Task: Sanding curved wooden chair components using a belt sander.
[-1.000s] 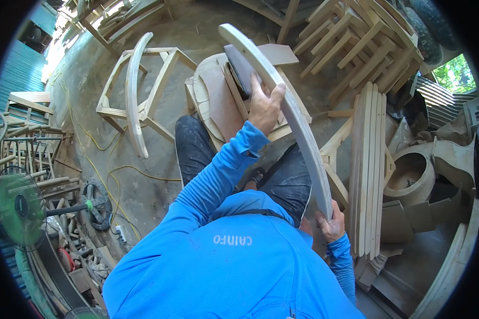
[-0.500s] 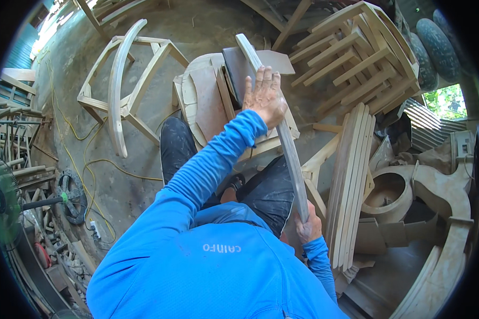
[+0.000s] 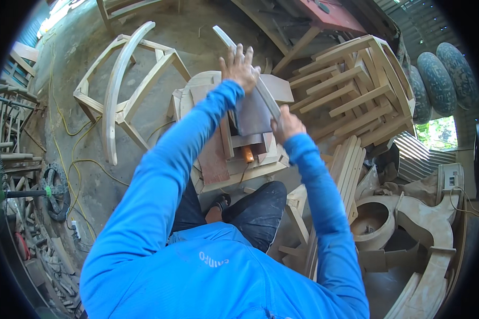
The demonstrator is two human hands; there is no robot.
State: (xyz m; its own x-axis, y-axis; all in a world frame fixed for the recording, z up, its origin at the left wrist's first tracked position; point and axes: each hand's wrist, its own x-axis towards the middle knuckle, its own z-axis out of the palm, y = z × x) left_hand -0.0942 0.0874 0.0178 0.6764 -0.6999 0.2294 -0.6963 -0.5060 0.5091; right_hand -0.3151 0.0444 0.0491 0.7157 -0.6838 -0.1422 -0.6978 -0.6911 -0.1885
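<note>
A long, narrow wooden slat (image 3: 267, 97) slants across the work stand in front of me. My left hand (image 3: 240, 69) lies over its upper part, palm down with the fingers spread. Near the slat's lower end, my right hand (image 3: 288, 124) has its fingers closed around it. Directly under the slat is a smooth grey-brown, belt-like surface (image 3: 252, 118), and an orange cylindrical part (image 3: 248, 154) shows below it. The stand's wooden frame (image 3: 239, 178) surrounds this, with a reddish-brown board (image 3: 213, 159) on its left side.
On the left stands a wooden frame (image 3: 138, 98) with a curved piece (image 3: 112, 95) across it. Stacked frames (image 3: 356, 90) are at the far right, and several long slats (image 3: 347, 165) lean at my right. A yellow cord (image 3: 72, 154) runs over the floor.
The slat has moved forward and left, away from my body. My right hand has come from beside my hip up to the stand, and my left hand has shifted left and farther out.
</note>
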